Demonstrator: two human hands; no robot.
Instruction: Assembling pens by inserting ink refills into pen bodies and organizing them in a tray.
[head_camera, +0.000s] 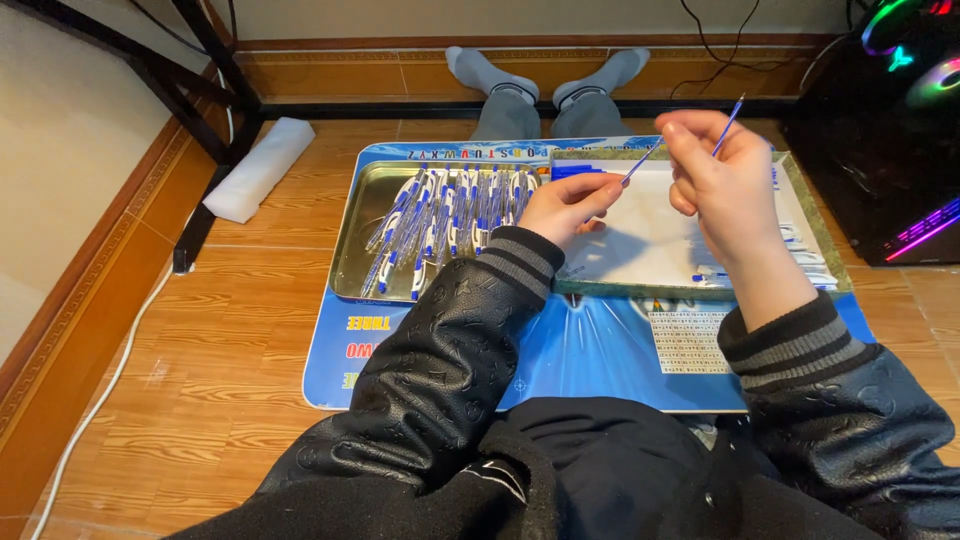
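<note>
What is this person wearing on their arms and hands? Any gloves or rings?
Both hands are bare: no gloves show on the left hand or the right hand, and I can see no rings. Each arm is covered by a dark, slightly shiny jacket sleeve embossed with a repeating pattern of small emblems. The sleeves end in knitted ribbed cuffs, black with grey stripes.

— Do we see any packages or signs?
— We see one blue printed mat (600, 350) flat on the floor, rectangular, with coloured lettering along its edges and a white printed grid panel (688, 342) near us
</note>
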